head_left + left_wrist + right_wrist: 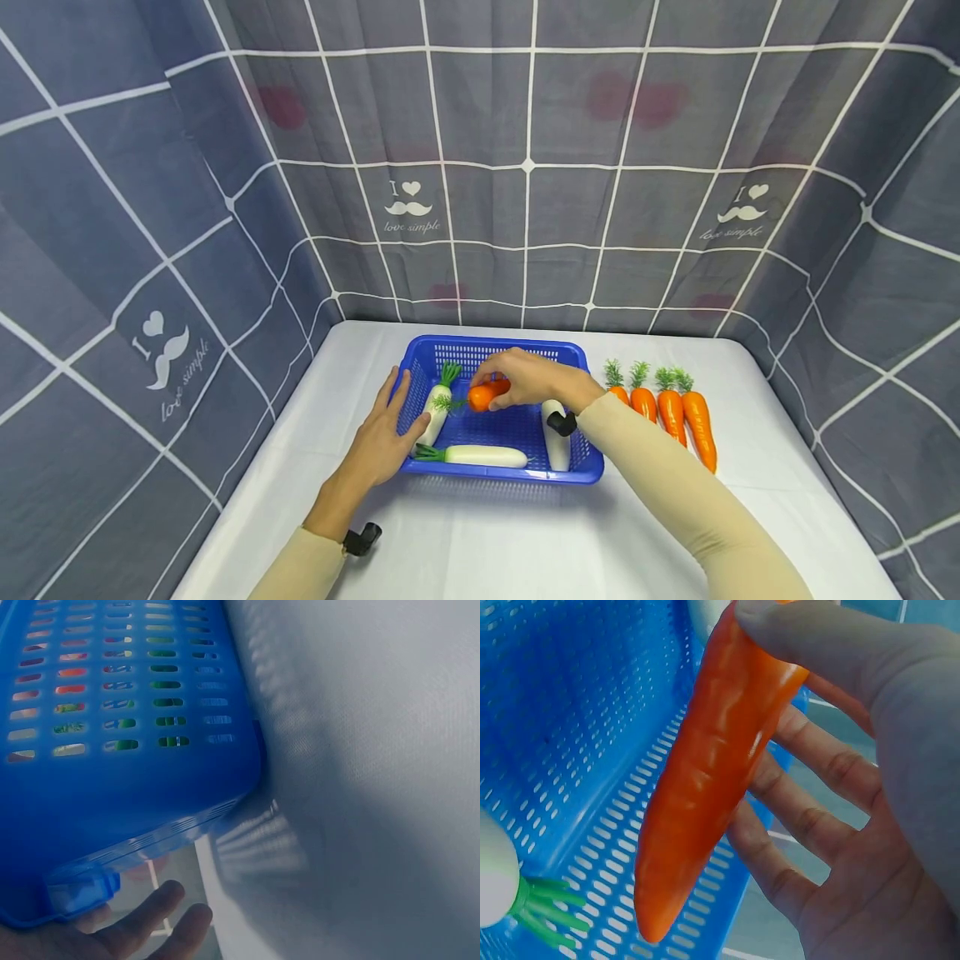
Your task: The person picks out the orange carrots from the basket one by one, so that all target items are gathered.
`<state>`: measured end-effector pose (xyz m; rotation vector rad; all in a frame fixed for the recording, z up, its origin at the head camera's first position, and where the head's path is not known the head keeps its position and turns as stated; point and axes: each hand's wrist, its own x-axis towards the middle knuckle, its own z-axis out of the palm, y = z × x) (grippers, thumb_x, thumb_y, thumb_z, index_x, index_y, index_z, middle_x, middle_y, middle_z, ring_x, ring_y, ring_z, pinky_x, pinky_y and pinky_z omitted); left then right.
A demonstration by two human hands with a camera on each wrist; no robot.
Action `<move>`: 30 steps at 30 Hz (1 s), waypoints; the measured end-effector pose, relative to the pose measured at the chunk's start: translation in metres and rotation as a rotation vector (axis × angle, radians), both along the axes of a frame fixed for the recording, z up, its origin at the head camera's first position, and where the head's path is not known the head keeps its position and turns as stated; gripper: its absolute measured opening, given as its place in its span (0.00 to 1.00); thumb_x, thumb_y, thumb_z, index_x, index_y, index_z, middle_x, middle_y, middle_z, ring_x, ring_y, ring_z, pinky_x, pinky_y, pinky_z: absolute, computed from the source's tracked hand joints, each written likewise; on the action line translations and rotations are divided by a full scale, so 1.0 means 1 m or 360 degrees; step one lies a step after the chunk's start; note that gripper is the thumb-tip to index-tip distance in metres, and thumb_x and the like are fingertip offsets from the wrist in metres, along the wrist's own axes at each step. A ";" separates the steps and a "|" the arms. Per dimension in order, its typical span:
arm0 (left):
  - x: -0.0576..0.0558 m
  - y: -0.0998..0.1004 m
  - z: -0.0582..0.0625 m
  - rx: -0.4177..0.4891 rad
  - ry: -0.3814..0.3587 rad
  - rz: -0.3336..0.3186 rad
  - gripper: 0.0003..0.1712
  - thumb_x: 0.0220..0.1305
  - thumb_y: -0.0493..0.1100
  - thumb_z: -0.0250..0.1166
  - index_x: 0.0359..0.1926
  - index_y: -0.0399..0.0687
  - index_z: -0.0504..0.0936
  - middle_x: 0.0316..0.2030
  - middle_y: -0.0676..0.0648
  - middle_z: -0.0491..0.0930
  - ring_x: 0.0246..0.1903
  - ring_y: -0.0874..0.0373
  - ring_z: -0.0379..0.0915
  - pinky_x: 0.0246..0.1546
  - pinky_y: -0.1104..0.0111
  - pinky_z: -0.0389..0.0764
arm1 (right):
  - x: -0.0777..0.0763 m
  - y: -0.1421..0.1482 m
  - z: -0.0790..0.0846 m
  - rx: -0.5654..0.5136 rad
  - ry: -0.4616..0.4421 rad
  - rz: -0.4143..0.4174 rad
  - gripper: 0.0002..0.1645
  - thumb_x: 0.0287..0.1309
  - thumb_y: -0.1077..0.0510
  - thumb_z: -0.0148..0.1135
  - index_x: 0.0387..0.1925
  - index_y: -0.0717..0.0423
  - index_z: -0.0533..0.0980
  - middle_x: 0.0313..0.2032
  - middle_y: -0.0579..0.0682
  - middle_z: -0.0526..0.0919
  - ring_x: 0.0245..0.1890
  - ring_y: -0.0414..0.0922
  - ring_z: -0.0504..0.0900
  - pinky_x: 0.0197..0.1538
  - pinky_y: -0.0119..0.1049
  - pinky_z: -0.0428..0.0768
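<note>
My right hand [528, 379] pinches an orange carrot [705, 765] between thumb and fingers over the inside of a blue plastic basket [495, 476]. Its feathery green top [447, 403] points left, overlapping a white radish [432, 427] that lies along the left side. Another white radish [486, 455] lies along the front wall, and a third [557, 454] stretches along the right side, partly hidden by the right wrist. At the left rim is my left hand [378, 437], thumb over the edge and fingers extended along the outside; those fingers [150, 915] look straight in the left wrist view.
Several carrots [671, 412] with green tops lie in a row right of the basket, partly behind the right forearm. A white cloth covers the table [450, 542]. Grey checked curtains [487, 200] rise behind and at both sides.
</note>
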<state>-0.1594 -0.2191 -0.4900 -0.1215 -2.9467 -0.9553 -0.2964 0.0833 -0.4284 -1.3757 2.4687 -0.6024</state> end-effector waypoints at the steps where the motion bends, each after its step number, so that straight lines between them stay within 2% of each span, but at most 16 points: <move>1: 0.000 0.000 0.000 0.0002 0.0001 -0.0001 0.54 0.90 0.67 0.59 0.98 0.54 0.42 0.98 0.45 0.32 0.92 0.27 0.55 0.86 0.28 0.69 | 0.000 0.002 0.000 -0.0007 -0.0001 -0.0007 0.24 0.71 0.52 0.86 0.65 0.43 0.91 0.61 0.44 0.94 0.62 0.46 0.90 0.73 0.51 0.90; 7: -0.001 -0.001 -0.001 0.0017 0.0020 -0.0007 0.54 0.90 0.64 0.61 0.98 0.53 0.43 0.98 0.45 0.33 0.92 0.28 0.54 0.85 0.27 0.69 | 0.000 0.016 0.004 -0.0030 0.0031 -0.0079 0.23 0.71 0.52 0.85 0.64 0.41 0.91 0.60 0.43 0.94 0.60 0.45 0.89 0.72 0.52 0.91; 16: -0.001 0.000 -0.002 0.0019 0.0012 0.0005 0.55 0.89 0.63 0.62 0.98 0.53 0.43 0.98 0.45 0.33 0.92 0.28 0.54 0.85 0.27 0.69 | 0.003 0.040 0.015 -0.0054 0.0113 -0.0172 0.24 0.71 0.51 0.85 0.66 0.43 0.90 0.61 0.45 0.94 0.59 0.46 0.90 0.69 0.49 0.91; 25: 0.000 0.000 -0.001 0.0017 0.0003 0.0000 0.55 0.90 0.68 0.59 0.98 0.54 0.42 0.98 0.45 0.33 0.92 0.28 0.53 0.86 0.27 0.69 | 0.002 0.065 0.024 -0.0149 0.0104 -0.0244 0.23 0.72 0.51 0.84 0.65 0.46 0.90 0.59 0.45 0.93 0.56 0.45 0.90 0.68 0.55 0.93; 30: 0.000 -0.001 0.000 0.0016 0.0013 0.0006 0.54 0.90 0.65 0.61 0.98 0.53 0.42 0.98 0.46 0.33 0.92 0.28 0.53 0.85 0.27 0.69 | 0.004 0.077 0.027 -0.0181 0.0112 -0.0315 0.23 0.73 0.52 0.84 0.66 0.45 0.90 0.62 0.46 0.93 0.56 0.46 0.90 0.64 0.51 0.94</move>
